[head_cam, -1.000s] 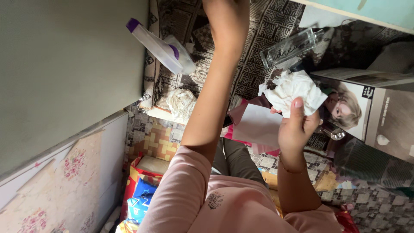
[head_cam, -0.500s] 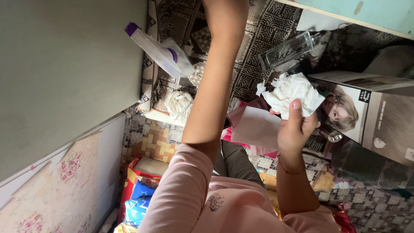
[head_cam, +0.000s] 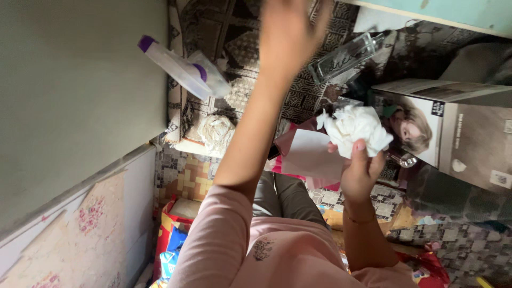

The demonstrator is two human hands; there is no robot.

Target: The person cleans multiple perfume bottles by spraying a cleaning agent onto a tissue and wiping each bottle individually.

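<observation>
Change vs a second ago: left hand [head_cam: 290, 32] has come down into view at the top edge; before, only the forearm showed and the hand was cut off. It's motion-blurred, fingers apart, holding nothing that I can see. It sits over the patterned cloth [head_cam: 298, 101], near the clear glass bottle [head_cam: 344, 56] but not touching it

Right hand [head_cam: 360, 168] has barely moved: fingers clamped on the white tissue wad [head_cam: 354, 128], thumb on the front, wad raised in front of the box [head_cam: 426, 128] with a printed face. The wad is in the air, resting on nothing

Rest matches the earlier frames:
- white spray bottle [head_cam: 176, 66] with purple cap, lying by the wall
- second tissue wad [head_cam: 216, 130] on the cloth edge, well apart from both hands
- white sheet [head_cam: 309, 154] over something pink, just beside the right hand

Read: only the left hand is moving and it's free; the held wad hasn't been set down or passed over
</observation>
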